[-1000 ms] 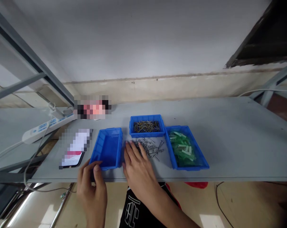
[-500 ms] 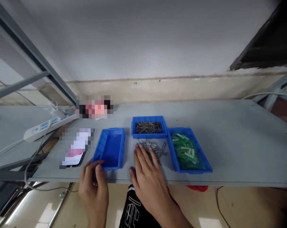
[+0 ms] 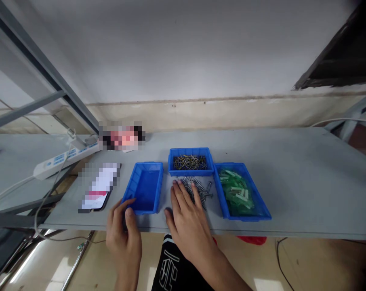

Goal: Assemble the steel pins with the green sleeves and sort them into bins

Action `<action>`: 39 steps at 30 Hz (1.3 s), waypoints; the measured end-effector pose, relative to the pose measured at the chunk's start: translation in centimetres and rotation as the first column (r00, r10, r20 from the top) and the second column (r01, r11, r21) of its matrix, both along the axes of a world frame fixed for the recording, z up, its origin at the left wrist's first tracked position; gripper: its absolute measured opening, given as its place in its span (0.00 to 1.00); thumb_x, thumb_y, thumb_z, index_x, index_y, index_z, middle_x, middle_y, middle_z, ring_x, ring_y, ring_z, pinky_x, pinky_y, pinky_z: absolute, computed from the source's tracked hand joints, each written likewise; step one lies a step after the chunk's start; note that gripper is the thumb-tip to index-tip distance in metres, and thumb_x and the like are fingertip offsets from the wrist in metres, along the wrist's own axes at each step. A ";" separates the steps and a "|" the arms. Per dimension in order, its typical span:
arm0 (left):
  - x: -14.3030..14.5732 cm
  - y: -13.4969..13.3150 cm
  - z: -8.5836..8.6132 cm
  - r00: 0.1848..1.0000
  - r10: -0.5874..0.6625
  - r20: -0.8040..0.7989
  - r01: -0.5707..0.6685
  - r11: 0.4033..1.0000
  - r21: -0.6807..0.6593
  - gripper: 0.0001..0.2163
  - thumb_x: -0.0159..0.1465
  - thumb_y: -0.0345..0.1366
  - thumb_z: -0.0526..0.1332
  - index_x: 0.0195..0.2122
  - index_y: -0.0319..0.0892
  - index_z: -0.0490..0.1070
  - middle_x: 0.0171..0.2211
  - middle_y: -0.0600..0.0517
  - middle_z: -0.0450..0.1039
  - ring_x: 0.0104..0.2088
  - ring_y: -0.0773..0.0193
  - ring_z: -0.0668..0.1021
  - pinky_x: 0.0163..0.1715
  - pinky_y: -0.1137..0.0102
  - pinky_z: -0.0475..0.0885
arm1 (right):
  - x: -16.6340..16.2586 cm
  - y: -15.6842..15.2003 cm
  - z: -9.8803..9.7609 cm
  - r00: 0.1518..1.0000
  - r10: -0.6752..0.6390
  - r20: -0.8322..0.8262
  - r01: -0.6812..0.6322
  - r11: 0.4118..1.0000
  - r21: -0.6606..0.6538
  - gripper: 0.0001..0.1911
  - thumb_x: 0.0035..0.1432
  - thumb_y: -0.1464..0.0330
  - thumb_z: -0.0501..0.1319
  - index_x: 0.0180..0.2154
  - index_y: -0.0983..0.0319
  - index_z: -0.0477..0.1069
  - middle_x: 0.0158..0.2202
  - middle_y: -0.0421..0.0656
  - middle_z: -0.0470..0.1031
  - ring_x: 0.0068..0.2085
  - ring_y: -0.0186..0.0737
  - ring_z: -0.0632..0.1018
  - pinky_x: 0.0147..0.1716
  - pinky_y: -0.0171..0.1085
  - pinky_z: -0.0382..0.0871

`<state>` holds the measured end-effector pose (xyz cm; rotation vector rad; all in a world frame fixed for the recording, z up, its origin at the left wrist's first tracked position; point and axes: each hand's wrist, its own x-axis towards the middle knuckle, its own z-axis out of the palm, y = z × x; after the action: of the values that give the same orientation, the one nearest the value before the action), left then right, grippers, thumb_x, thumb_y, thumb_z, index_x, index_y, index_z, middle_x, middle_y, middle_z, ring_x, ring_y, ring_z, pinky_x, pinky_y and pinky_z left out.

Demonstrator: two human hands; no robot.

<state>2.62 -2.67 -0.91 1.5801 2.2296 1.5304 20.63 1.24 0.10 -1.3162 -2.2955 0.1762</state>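
Note:
My left hand (image 3: 124, 234) grips the near left corner of an empty blue bin (image 3: 144, 187), thumb on its rim. My right hand (image 3: 187, 218) lies flat on the grey table (image 3: 292, 178), fingers spread and stretched over the near side of a loose pile of silver screws (image 3: 198, 188). Behind the pile stands a small blue bin of dark and gold screws (image 3: 190, 161). To the right of the pile a longer blue bin (image 3: 240, 192) holds green plastic pieces.
A phone (image 3: 98, 190) lies left of the empty bin. A white power strip (image 3: 64, 157) with its cable rests at the far left by a grey metal frame (image 3: 46, 81). A blurred pink object (image 3: 121, 136) sits behind. The wall runs close behind the table.
My right hand slid right from beside the empty bin onto the screw pile. The empty bin and my left hand shifted slightly right.

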 end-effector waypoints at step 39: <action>0.3 -1.0 0.1 0.994 -0.033 -0.104 0.034 0.999 0.008 0.21 0.80 0.45 0.54 0.69 0.47 0.72 0.64 0.42 0.75 0.64 0.44 0.76 0.67 0.47 0.69 | 10.6 21.9 5.3 0.982 0.064 0.180 -0.037 0.988 -0.149 0.10 0.65 0.69 0.72 0.47 0.55 0.88 0.47 0.46 0.89 0.48 0.50 0.86 0.45 0.42 0.74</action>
<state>2.92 -3.66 -0.82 1.7299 2.2376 1.4857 31.19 23.12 5.38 -1.3986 -2.5147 0.2513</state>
